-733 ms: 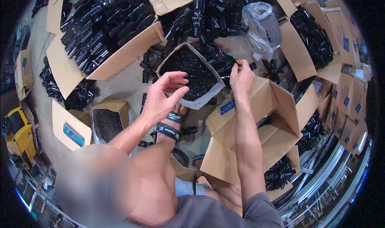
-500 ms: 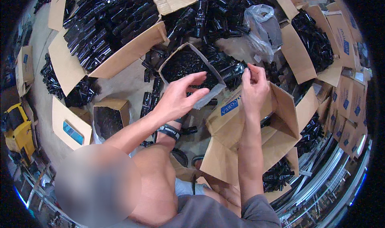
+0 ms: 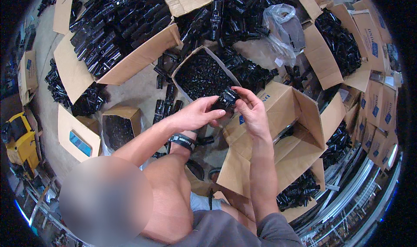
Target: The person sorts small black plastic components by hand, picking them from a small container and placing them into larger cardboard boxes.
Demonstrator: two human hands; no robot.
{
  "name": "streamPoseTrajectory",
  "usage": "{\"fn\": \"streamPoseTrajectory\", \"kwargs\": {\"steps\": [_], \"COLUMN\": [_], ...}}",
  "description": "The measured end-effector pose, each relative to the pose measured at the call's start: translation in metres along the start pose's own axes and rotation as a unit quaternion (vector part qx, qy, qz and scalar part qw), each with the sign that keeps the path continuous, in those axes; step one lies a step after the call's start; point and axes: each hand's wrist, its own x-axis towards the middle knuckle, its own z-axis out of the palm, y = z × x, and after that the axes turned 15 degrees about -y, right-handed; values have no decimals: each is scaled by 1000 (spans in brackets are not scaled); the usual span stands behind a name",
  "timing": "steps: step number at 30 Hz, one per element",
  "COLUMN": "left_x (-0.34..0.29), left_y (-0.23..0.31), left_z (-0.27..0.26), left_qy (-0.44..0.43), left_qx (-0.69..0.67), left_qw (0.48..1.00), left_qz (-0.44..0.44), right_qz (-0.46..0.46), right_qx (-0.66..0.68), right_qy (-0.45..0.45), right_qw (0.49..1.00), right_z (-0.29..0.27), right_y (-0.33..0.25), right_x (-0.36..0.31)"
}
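Between my hands is a glossy black plastic part (image 3: 227,98), short and with a ring-like end. My left hand (image 3: 200,114) grips it from the left, thumb toward its near side. My right hand (image 3: 252,113) pinches its right end between thumb and fingers. Both hands are over the near edge of an open box (image 3: 177,82) of small black pieces (image 3: 204,76). Beyond that box's right side lies a heap of similar black parts (image 3: 254,75). Below my right hand stands an open cardboard box (image 3: 236,166), with few things visible inside.
A large carton (image 3: 141,53) of stacked black parts stands at the far left. A clear plastic bag (image 3: 284,29) lies at the far right, near another filled carton (image 3: 323,58). A phone (image 3: 80,143) rests on a cardboard flap at left. Metal lengths (image 3: 343,199) lie lower right.
My right hand has come left and nearer from the heap, bringing a black part. My left hand has moved down slightly and closed on that part.
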Motion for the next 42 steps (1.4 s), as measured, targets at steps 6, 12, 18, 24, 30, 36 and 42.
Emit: {"fn": "streamPoseTrajectory", "kwargs": {"steps": [6, 12, 18, 24, 30, 36, 42], "left_x": [0, -12, -12, -17, -21, -28, -35], "left_y": [-17, -20, -29, -17, -28, -19, -25], "left_z": [3, 2, -6, 3, -5, 9, 6], "left_qy": [138, 151, 132, 186, 162, 153, 195], "left_qx": [167, 25, 39, 129, 129, 43, 61], "left_qw": [976, 988, 990, 974, 978, 987, 979], "left_qz": [-12, 17, 37, 19, 5, 23, -1], "right_qz": [-5, 24, -1, -1, -14, -2, -16], "right_qx": [-44, -113, -164, -188, -175, -212, -280], "right_qy": [140, 145, 134, 114, 90, 72, 44], "right_qw": [989, 983, 977, 976, 980, 975, 959], "right_z": [25, 36, 53, 46, 50, 51, 57], "right_y": [8, -1, -11, -9, -10, -12, -17], "right_x": [3, -3, -7, -10, -8, -6, 0]}}
